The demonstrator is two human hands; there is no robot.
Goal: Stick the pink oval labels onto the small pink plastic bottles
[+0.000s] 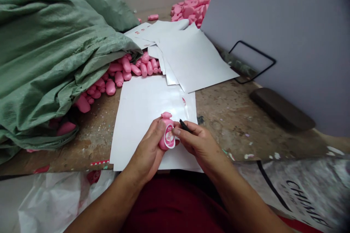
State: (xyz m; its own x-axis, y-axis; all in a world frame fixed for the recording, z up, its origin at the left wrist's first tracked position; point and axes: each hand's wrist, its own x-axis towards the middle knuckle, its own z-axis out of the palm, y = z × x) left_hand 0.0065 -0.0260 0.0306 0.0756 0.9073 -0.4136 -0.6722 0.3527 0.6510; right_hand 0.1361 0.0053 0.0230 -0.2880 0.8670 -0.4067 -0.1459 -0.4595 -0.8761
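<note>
A small pink bottle (163, 142) is gripped upright in my left hand (149, 149), thumb along its side. An oval pink and white label (170, 137) lies on its front, and the lower right edge of the label reaches the bottle's outline. My right hand (195, 140) is closed around a thin black tool (184, 126) whose exact kind I cannot make out. The thumb of that hand touches the label's right side. Beneath both hands are white sheets (136, 116), with one small red and pink sticker (183, 101) showing on the top one.
At left, a big green woven sack (54, 47) spills pink bottles (110, 87) onto the worn wooden table (221, 116). More white sheets (197, 58) overlap farther back. Another pink pile (191, 9) lies behind. At right are a grey panel (287, 25), a black wire frame (258, 52) and a dark brown case (281, 108).
</note>
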